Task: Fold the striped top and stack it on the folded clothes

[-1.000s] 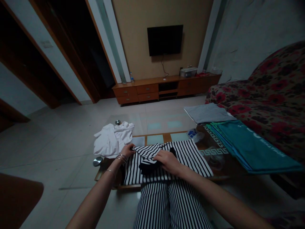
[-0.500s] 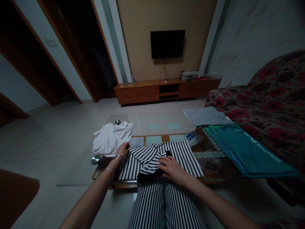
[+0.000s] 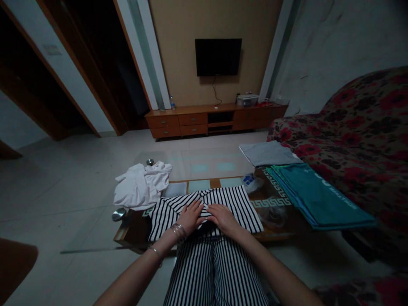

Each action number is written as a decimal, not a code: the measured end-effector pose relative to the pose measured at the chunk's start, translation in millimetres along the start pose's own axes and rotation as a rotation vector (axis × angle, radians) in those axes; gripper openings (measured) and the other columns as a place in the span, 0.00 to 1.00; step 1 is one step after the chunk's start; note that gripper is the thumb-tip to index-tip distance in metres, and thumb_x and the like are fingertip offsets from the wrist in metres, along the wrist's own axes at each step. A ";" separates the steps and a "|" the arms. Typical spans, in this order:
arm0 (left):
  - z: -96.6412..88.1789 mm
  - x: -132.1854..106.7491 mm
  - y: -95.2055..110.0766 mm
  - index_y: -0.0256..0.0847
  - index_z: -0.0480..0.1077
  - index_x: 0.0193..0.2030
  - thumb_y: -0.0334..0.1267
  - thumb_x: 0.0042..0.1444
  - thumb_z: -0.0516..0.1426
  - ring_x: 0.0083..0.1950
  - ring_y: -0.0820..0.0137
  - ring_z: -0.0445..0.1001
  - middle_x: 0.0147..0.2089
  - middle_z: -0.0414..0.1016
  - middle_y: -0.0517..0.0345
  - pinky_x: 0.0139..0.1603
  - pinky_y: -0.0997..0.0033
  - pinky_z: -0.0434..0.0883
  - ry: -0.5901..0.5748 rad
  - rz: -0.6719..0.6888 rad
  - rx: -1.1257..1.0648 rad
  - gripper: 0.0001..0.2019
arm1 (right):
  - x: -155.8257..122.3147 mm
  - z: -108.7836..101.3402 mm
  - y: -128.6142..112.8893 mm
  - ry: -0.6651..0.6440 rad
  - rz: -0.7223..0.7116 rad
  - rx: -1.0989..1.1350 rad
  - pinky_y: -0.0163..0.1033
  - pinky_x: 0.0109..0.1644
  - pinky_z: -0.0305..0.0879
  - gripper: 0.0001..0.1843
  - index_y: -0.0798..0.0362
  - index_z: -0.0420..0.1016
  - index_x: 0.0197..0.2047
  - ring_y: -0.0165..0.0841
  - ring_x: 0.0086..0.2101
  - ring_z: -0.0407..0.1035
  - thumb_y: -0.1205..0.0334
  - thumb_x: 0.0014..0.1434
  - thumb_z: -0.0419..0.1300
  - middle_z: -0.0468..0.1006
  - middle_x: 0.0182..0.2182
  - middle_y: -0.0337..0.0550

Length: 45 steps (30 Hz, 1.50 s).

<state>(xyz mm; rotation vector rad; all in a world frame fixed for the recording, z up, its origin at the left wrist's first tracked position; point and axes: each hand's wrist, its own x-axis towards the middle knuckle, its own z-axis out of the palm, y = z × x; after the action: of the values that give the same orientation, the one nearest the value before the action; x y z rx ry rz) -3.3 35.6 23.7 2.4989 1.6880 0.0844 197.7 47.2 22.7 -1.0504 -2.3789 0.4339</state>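
Left hand (image 3: 190,217), right hand (image 3: 223,219) flat on striped shirt (image 3: 237,208)

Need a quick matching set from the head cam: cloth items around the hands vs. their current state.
Items:
1. white cloth
2. teal cloth
3. grey cloth
4. black-and-white striped cloth

States:
A. under the left hand and right hand
B. crumpled in a heap
C. folded flat, white lettering showing
D. folded flat, farthest from the hands

Pairs: 1-B, 2-C, 3-D, 4-A
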 end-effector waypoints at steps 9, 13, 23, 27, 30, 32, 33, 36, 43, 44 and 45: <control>-9.7 11.4 5.3 0.45 0.62 0.60 0.37 0.61 0.48 0.68 0.58 0.54 0.67 0.58 0.51 0.62 0.43 0.57 -0.130 -0.102 -0.073 0.20 | -55.6 -38.0 62.4 0.200 0.953 -0.446 0.53 0.46 0.64 0.21 0.60 0.72 0.48 0.52 0.50 0.65 0.52 0.60 0.54 0.72 0.45 0.64; -12.9 24.5 39.0 0.41 0.69 0.52 0.40 0.64 0.44 0.66 0.56 0.56 0.63 0.64 0.47 0.60 0.41 0.57 0.063 -0.216 -0.098 0.17 | -52.3 -36.7 54.4 0.114 0.968 -0.476 0.54 0.43 0.66 0.23 0.61 0.72 0.46 0.53 0.47 0.68 0.49 0.60 0.55 0.72 0.46 0.69; 24.5 6.5 61.4 0.51 0.55 0.66 0.49 0.64 0.46 0.71 0.55 0.45 0.71 0.49 0.55 0.66 0.40 0.48 0.106 -0.053 -0.208 0.24 | -48.7 -41.0 68.5 -0.022 0.906 -0.218 0.48 0.47 0.67 0.17 0.57 0.75 0.44 0.46 0.45 0.73 0.56 0.56 0.56 0.78 0.42 0.60; 2.3 5.6 47.6 0.44 0.57 0.65 0.40 0.66 0.42 0.71 0.62 0.48 0.70 0.53 0.52 0.66 0.48 0.54 0.180 -0.151 -0.354 0.22 | -52.1 -42.4 80.9 0.084 0.866 0.278 0.49 0.50 0.67 0.15 0.59 0.75 0.41 0.45 0.45 0.73 0.62 0.50 0.59 0.79 0.42 0.57; -3.0 1.7 38.6 0.41 0.62 0.62 0.35 0.65 0.42 0.70 0.62 0.48 0.69 0.55 0.51 0.66 0.47 0.52 0.283 -0.241 -0.334 0.20 | -53.9 -46.4 80.9 0.091 0.864 0.808 0.48 0.50 0.69 0.18 0.57 0.75 0.41 0.43 0.44 0.74 0.58 0.47 0.63 0.80 0.41 0.53; 3.8 -2.1 35.6 0.44 0.62 0.61 0.39 0.65 0.43 0.70 0.58 0.48 0.69 0.54 0.52 0.65 0.43 0.52 0.281 -0.254 -0.297 0.20 | -53.2 -48.7 76.2 0.099 0.880 1.035 0.47 0.49 0.70 0.20 0.55 0.74 0.42 0.43 0.44 0.74 0.55 0.47 0.65 0.80 0.41 0.51; 9.4 -4.0 35.0 0.45 0.63 0.61 0.41 0.65 0.44 0.70 0.57 0.49 0.69 0.55 0.52 0.64 0.41 0.53 0.268 -0.249 -0.281 0.20 | -51.8 -49.3 72.9 0.105 0.887 1.108 0.48 0.49 0.70 0.21 0.54 0.74 0.43 0.43 0.45 0.74 0.53 0.47 0.65 0.80 0.41 0.50; 27.4 -8.7 35.2 0.47 0.64 0.60 0.45 0.65 0.45 0.69 0.55 0.50 0.68 0.56 0.52 0.64 0.39 0.52 0.240 -0.225 -0.241 0.20 | -42.0 -48.6 60.7 0.135 0.898 1.194 0.49 0.49 0.71 0.22 0.53 0.74 0.43 0.44 0.47 0.73 0.48 0.48 0.63 0.80 0.41 0.50; 35.5 -16.1 34.1 0.47 0.64 0.61 0.46 0.63 0.46 0.70 0.54 0.48 0.69 0.55 0.50 0.65 0.40 0.49 0.243 -0.199 -0.223 0.21 | -3.9 -36.0 17.4 0.054 0.601 1.100 0.52 0.55 0.66 0.33 0.50 0.72 0.49 0.43 0.54 0.67 0.35 0.52 0.49 0.76 0.49 0.47; 34.8 -17.0 33.7 0.47 0.64 0.61 0.46 0.63 0.47 0.70 0.54 0.48 0.69 0.54 0.51 0.65 0.40 0.49 0.241 -0.194 -0.224 0.21 | 1.4 -32.8 10.3 0.030 0.556 1.088 0.52 0.56 0.66 0.34 0.50 0.72 0.50 0.42 0.54 0.67 0.34 0.53 0.47 0.76 0.49 0.47; 34.2 -17.6 33.3 0.47 0.64 0.61 0.46 0.63 0.47 0.70 0.54 0.48 0.69 0.54 0.51 0.65 0.40 0.49 0.239 -0.188 -0.224 0.21 | 6.5 -29.3 3.5 0.014 0.525 1.083 0.52 0.56 0.66 0.35 0.50 0.72 0.50 0.42 0.53 0.68 0.34 0.53 0.46 0.77 0.48 0.47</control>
<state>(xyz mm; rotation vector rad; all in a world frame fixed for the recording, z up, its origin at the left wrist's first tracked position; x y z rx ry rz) 24.7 4.5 -5.3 2.2287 1.8739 0.5411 212.4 56.9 47.2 -1.0456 -1.3912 1.6316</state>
